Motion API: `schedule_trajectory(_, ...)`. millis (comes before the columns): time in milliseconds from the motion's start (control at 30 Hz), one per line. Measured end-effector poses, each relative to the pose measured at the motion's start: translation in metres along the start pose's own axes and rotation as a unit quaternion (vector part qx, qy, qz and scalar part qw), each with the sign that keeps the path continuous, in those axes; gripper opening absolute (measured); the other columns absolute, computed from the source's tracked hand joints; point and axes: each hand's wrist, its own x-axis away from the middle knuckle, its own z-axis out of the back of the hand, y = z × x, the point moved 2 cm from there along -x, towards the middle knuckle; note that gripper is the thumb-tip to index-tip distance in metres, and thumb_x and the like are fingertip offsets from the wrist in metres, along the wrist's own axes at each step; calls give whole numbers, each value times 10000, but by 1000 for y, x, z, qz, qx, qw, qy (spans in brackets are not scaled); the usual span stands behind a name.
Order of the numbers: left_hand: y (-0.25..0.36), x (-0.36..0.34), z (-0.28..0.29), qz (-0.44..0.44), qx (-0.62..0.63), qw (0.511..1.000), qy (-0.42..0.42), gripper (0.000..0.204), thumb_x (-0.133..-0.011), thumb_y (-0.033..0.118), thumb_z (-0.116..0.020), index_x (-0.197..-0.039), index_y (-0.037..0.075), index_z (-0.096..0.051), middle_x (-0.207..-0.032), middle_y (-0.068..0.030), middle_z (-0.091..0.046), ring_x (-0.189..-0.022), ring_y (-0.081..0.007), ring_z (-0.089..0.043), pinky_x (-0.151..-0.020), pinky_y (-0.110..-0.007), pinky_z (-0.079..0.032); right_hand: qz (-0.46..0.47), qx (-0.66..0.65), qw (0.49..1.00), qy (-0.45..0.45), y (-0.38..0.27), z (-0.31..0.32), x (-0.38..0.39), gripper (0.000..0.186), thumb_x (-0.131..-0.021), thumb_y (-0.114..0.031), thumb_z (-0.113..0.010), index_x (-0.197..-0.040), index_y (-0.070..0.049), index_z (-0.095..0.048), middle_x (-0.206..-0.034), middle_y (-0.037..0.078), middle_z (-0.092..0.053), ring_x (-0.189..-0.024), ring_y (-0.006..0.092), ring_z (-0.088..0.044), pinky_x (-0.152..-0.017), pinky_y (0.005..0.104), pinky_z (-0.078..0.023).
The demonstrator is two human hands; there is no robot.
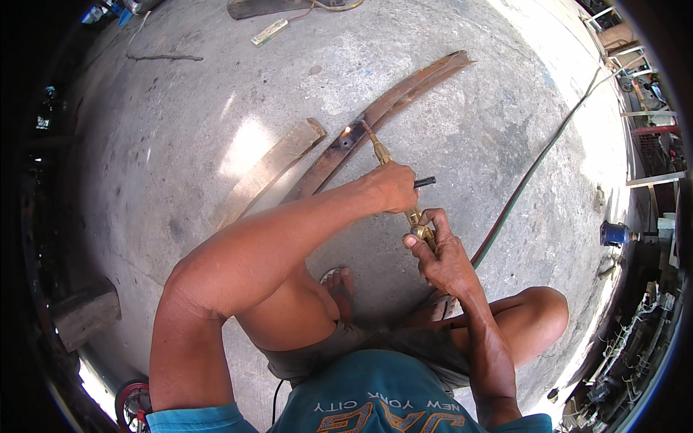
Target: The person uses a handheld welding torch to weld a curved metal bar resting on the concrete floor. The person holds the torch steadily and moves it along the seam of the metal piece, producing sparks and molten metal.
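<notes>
My left hand is closed around a brass torch, with a short black piece poking out beside the fingers. Below it, my right hand grips the torch's valve end, thumb and forefinger at the knobs. The nozzle reaches a long, rusty curved steel channel lying on the concrete, where a small bright glow shows beside a dark hole. A light wooden plank lies just left of the channel. A green and red hose runs across the floor at the right.
My bent legs are below. A power strip and dark beam lie at the top, a thin stick upper left, a block lower left. A blue tool, metal frames and scrap line the right edge.
</notes>
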Motion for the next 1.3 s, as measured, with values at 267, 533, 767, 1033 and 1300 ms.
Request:
schedule_trajectory(267, -1, -1, -1, -3, -5, 1000, 4, 402, -1014, 335, -558, -1064, -42, -687, -981, -267, -719, -991, -429, -701, -924, -506, -531, 1, 3, 1000, 1, 0, -1, 0, 344, -1027, -304, -648, -1242, -151, -427, -716, 119, -605, -676, 217, -588, -666, 421, -461)
schedule_trajectory(533, -2, -2, -2, -6, -4, 1000, 2, 408, -1017, 336, -554, -1063, -49, -681, -994, -269, -717, -994, -430, -699, -930, -506, -528, -4, 6, 1000, -3, -2, 0, 1, 342, -1030, -307, -644, -1245, -149, -430, -717, 112, -605, -677, 211, -582, -666, 413, -459)
schedule_trajectory(767, -1, 0, 0, -1, -3, 1000, -4, 410, -1018, 340, -556, -1060, -48, -682, -985, -268, -716, -994, -426, -699, -928, -509, -525, -3, 7, 1000, -1, 0, 0, 0, 348, -1031, -309, -640, -1258, -151, -430, -747, 132, -622, -697, 227, -596, -675, 425, -466)
schedule_trajectory(1033, -1, 0, 0, 1, -3, 1000, -1, 410, -1016, 340, -559, -1061, -48, -683, -990, -266, -716, -996, -427, -697, -927, -509, -525, -2, 7, 1000, 0, -1, -1, 0, 343, -1033, -311, -637, -1257, -154, -430, -742, 128, -620, -691, 220, -590, -674, 420, -470)
schedule_trajectory(1300, -1, -1, -1, 4, 2, 1000, -9, 407, -1017, 332, -556, -1067, -51, -681, -999, -266, -714, -1003, -422, -695, -933, -507, -520, -4, 5, 1000, 0, 0, -1, -1, 332, -1038, -321, -627, -1258, -159, -438, -751, 122, -620, -693, 216, -586, -672, 419, -469)
